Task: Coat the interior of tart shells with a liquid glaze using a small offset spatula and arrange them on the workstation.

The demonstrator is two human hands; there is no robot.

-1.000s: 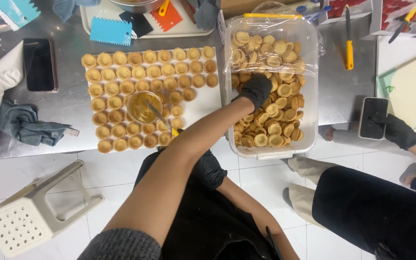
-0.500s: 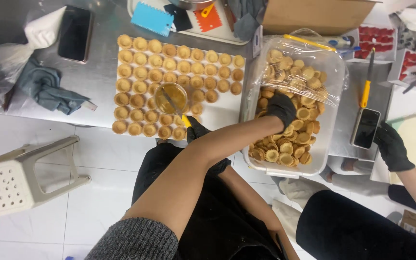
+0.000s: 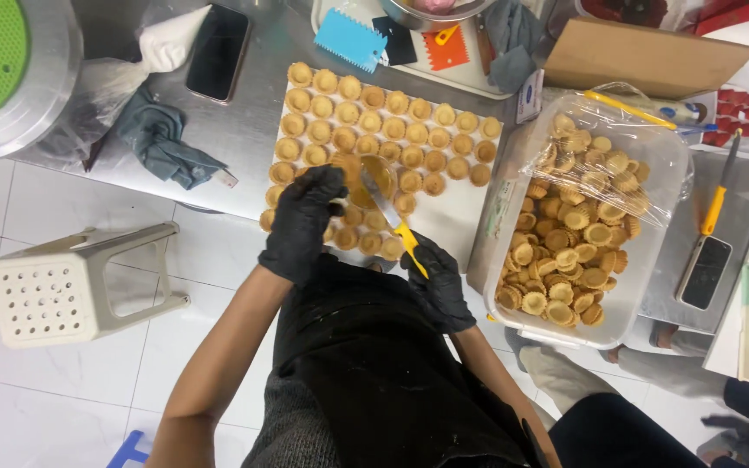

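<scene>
Head view looks straight down on a steel table [image 3: 244,130] where rows of small tart shells [image 3: 366,130] sit on a white sheet, and my worry is the crowding: the left hand [image 3: 303,224], in a black glove, rests on the near left corner of those rows with fingers curled down over a shell or two, and a little too much pressure could crack the thin pastry or nudge its neighbours out of line. I cannot tell whether it pinches a shell or only steadies one, since the fingertips are hidden. The right hand [image 3: 438,282], also gloved, is closed around the yellow handle of a small knife [image 3: 394,224], whose blade points away from the body toward a small cup of amber filling [image 3: 373,180] standing among the shells. The blade crosses above several shells, so a drip could land on empty ones, and a slip could tip the cup. Near the table's edge the front row sits just beside the apron, so a bump from the body could push shells off. To the right, a clear plastic tub [image 3: 513,191] holds many more shells, close to the right elbow's path.
</scene>
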